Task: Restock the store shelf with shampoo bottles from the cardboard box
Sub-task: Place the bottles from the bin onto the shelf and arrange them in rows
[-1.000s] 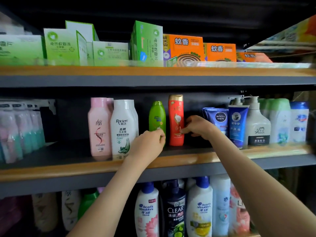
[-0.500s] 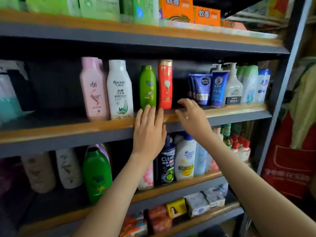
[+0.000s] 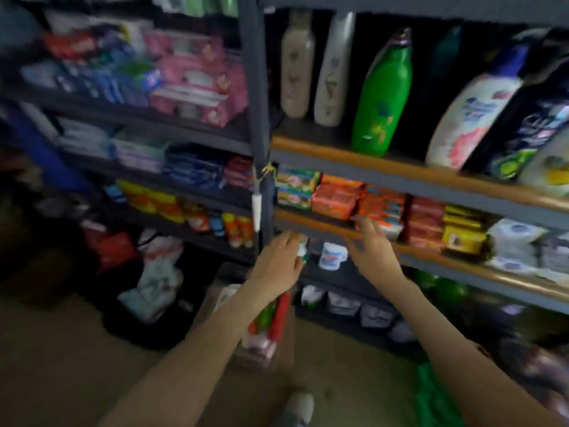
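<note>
Both left hand [image 3: 277,261] and right hand [image 3: 374,252] slack-fingered — cardboard box [image 3: 288,342] below.

Two hands show: the left hand [image 3: 277,263] and the right hand [image 3: 374,251]. On the upper shelf [image 3: 338,146] six bottles stand in a row: one beige bottle [image 3: 297,66], one white bottle [image 3: 332,72], one green bottle [image 3: 381,97], one blue-capped white bottle [image 3: 471,115], one dark bottle [image 3: 532,127] and one pale bottle [image 3: 551,164] cut by the edge. One cardboard box [image 3: 289,343] holds one red bottle [image 3: 280,315], one green one, and pink ones too blurred to count. One white tub [image 3: 332,255], one shoe [image 3: 300,405].
</note>
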{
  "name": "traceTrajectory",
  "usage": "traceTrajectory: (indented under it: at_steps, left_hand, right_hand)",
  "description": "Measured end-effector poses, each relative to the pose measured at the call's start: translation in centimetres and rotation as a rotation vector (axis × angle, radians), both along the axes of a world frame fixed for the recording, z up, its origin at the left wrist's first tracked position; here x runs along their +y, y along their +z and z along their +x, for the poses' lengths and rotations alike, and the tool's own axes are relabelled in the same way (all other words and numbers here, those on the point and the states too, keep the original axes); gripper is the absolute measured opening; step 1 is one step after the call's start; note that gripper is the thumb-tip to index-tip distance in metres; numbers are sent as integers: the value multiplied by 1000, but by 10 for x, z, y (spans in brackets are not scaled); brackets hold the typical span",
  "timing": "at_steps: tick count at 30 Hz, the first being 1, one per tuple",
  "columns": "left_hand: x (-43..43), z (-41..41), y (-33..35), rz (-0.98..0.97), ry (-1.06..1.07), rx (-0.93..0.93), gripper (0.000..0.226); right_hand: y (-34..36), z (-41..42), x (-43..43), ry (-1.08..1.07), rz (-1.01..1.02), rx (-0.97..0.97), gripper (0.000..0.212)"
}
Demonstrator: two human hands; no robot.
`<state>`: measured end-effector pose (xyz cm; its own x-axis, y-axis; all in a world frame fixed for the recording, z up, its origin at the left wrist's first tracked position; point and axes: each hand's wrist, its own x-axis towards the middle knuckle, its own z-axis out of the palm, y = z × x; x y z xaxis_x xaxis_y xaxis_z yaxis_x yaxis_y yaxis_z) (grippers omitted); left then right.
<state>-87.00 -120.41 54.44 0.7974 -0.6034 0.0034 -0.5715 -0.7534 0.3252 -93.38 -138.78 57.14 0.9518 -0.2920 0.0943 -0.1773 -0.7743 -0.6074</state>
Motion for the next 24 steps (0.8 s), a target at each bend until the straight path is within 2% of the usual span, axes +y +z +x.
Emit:
traceTrajectory:
  at_steps: [4,7,10,13,15,17,20,22,24]
  left_hand:
    - [109,-15,-76,201,287,273,54]
    - [168,-22,-119,252,427,427,54]
    - [201,-23,-162,274,459,516,55]
    - [216,-12,-217,277,460,635,59]
    - [219,2,-252,281,429,700,58]
    - [220,14,-282,272,416,727,55]
    - [221,27,-316,236,410,762,55]
    - [223,34,-334,229,403,758,55]
    - [225,39,-347,217,382,753,55]
  right_hand:
    - [-78,2,70,116,116,283,51]
    - [-130,7,110,198,180,425,36]
    - [-191,18,137,148,253,579,41]
    - [-254,26,159,90,214,751,46]
    - [-290,32,172,-39,275,825,48]
    - [-325,41,183,-134,286,855,55]
    - [-366,62,199,-187,260,751,68]
    - [-386,80,208,-257,339,722,71]
    - [-403,98,214,-415,448,737,75]
